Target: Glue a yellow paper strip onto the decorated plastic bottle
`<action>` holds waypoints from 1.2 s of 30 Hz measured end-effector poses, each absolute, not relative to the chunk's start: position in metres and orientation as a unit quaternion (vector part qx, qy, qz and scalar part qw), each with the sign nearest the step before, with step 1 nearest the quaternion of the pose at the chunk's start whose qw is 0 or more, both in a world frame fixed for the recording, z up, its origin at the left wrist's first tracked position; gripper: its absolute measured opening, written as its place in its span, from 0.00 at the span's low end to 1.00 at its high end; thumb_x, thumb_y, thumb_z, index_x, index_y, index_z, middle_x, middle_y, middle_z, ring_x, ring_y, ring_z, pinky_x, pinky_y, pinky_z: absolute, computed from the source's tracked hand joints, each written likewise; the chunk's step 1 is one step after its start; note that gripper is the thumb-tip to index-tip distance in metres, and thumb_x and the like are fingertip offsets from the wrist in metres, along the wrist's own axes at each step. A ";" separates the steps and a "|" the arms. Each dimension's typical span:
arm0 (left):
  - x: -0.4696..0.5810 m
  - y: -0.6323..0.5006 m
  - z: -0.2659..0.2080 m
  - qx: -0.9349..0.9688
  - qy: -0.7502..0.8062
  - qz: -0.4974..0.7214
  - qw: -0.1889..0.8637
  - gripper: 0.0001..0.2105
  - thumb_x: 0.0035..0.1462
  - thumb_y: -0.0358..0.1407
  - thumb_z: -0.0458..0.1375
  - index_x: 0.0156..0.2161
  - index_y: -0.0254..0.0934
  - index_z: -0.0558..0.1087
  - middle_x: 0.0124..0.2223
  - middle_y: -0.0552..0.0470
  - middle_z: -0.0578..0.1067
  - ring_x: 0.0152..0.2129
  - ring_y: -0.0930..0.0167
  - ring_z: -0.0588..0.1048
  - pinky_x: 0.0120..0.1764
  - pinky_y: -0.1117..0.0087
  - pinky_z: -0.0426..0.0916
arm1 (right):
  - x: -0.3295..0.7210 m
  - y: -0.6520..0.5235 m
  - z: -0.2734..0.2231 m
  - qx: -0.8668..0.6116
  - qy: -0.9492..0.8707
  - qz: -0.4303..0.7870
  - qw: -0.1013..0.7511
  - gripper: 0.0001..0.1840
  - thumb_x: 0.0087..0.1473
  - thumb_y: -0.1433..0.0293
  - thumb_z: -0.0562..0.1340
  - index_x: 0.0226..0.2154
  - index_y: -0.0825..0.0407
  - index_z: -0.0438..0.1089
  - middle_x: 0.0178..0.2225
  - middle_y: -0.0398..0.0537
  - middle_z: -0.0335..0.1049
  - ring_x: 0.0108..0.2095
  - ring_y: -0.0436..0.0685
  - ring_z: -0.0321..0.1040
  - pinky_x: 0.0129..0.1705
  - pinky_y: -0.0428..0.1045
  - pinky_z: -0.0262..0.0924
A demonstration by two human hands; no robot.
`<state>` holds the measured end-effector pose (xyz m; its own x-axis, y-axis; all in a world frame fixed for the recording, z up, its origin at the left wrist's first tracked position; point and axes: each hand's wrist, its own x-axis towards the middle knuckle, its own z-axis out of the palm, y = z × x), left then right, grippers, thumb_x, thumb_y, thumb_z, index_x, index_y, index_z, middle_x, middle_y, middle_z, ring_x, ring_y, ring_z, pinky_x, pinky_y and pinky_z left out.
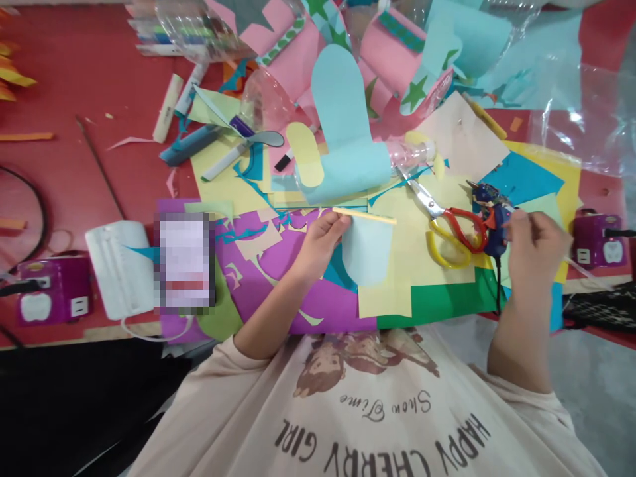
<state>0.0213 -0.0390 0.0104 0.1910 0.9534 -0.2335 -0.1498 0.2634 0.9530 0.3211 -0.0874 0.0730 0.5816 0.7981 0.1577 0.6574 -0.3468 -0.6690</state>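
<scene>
Between the thumb and fingers of my left hand (328, 240) is a light blue paper piece (368, 250) with a rounded lower end. A narrow yellow strip (375, 216) runs along its top edge. My right hand (539, 245) is at the right, fingers curled in, close beside a dark blue glue gun (494, 228) with a cord. The gun's handle shows outside my fingers, and I cannot make out what, if anything, they hold. Left of the gun lie scissors (437, 215) with red and yellow handles, blades apart.
Paper scraps cover purple (318, 291), green and yellow sheets. Behind them stands a light blue and pink paper construction (342, 132) around a clear bottle (415, 154). Markers (169, 109), a white device (122, 268), a blurred-out phone-like object (183, 262) and purple power blocks (54, 289) are around.
</scene>
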 end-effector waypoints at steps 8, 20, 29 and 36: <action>0.039 -0.048 0.022 0.425 0.419 0.365 0.715 0.22 0.38 0.56 0.68 0.21 0.37 0.73 0.27 0.53 0.73 0.24 0.73 0.71 0.26 0.73 0.66 | 0.220 -0.102 0.046 -0.530 -0.397 0.663 0.349 0.12 0.49 0.59 0.65 0.31 0.49 0.77 0.30 0.45 0.75 0.31 0.52 0.69 0.34 0.47 0.64; 0.039 -0.047 0.021 0.485 0.355 0.306 0.738 0.19 0.44 0.52 0.67 0.22 0.37 0.76 0.41 0.47 0.74 0.25 0.76 0.71 0.20 0.75 0.62 | 0.177 -0.094 0.031 -0.411 -0.127 0.824 0.369 0.18 0.39 0.58 0.71 0.30 0.52 0.72 0.26 0.42 0.72 0.26 0.49 0.69 0.31 0.44 0.66; 0.041 -0.048 0.032 0.510 0.398 0.333 0.686 0.15 0.49 0.49 0.64 0.32 0.38 0.78 0.39 0.48 0.77 0.35 0.71 0.76 0.35 0.74 0.71 | 0.181 -0.100 0.023 -0.395 -0.114 0.816 0.408 0.20 0.35 0.62 0.73 0.33 0.50 0.72 0.26 0.39 0.71 0.27 0.50 0.71 0.34 0.47 0.69; 0.004 -0.029 0.039 0.478 0.500 0.440 0.572 0.15 0.43 0.42 0.70 0.28 0.36 0.71 0.28 0.55 0.76 0.26 0.75 0.75 0.31 0.74 0.71 | 0.219 -0.093 0.036 -0.537 -0.190 0.675 0.468 0.11 0.37 0.64 0.69 0.27 0.48 0.69 0.26 0.39 0.71 0.25 0.50 0.68 0.30 0.46 0.65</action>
<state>0.0038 -0.0294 0.0391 0.1126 0.9821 -0.1513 -0.0251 0.1550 0.9876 0.2188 -0.0931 0.0362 0.0156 0.8367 -0.5475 -0.4275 -0.4894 -0.7601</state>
